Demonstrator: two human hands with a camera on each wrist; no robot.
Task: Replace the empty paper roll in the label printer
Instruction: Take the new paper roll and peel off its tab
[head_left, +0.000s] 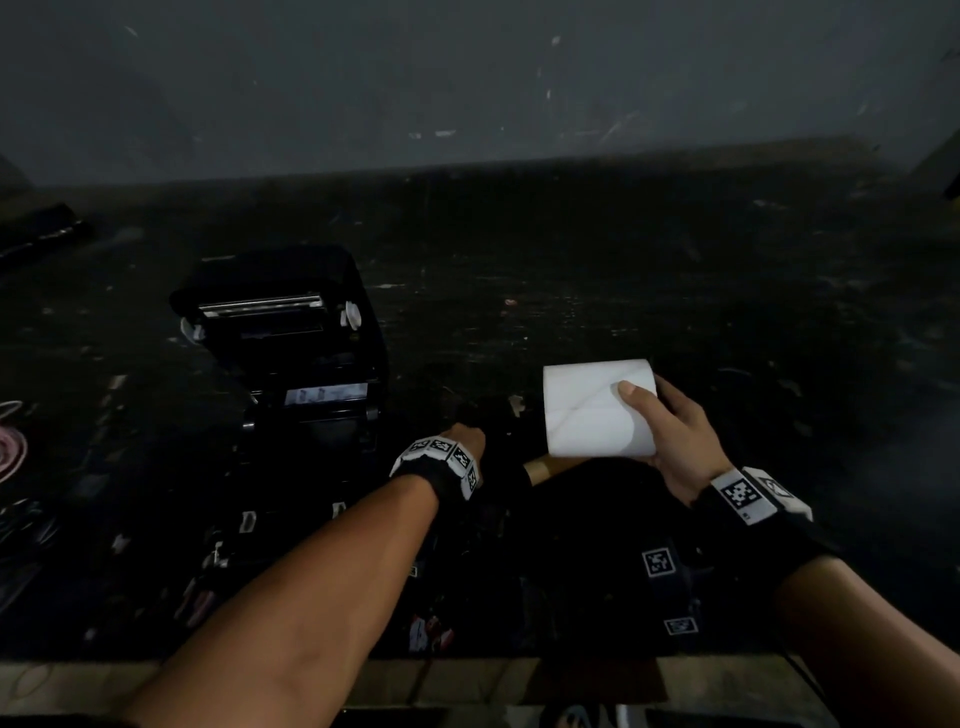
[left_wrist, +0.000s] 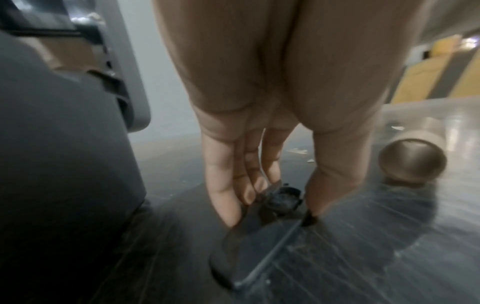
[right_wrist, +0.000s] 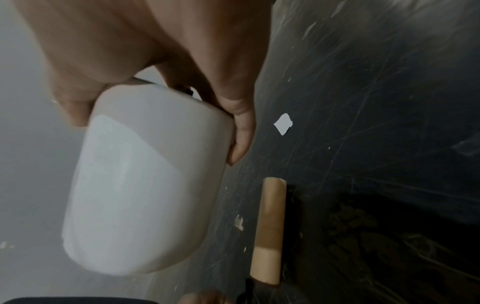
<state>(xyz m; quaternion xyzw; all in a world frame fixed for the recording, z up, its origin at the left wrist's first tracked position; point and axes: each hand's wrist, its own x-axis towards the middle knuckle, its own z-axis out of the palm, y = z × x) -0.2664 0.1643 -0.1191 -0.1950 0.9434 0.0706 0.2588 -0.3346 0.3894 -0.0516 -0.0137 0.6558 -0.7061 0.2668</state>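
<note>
— Nearest us are the two forearms, each with a black wrist strap (head_left: 748, 496) carrying white printed markers. See what the right hand (head_left: 670, 439) has?

— A full white paper roll (head_left: 597, 410), held just above the dark, scratched table (head_left: 675, 270), thumb across its front and fingers curled round its far end. From the right wrist the grip looks firm.

— And the left hand (head_left: 465, 439)?

— Down on the table just right of the label printer (head_left: 291, 353). Its fingers (left_wrist: 226, 195) point down, close together, thumb opposite, pinching a small black plastic piece (left_wrist: 283, 199) that lies on the tabletop. It looks like a roll holder, though it is blurred.

— The printer stands open at left, its lid tipped back.

— Yes. The empty cardboard core (right_wrist: 270, 230) lies on the table between the hands, near side of the white roll. Paper scraps (right_wrist: 283, 124) lie around it.
</note>
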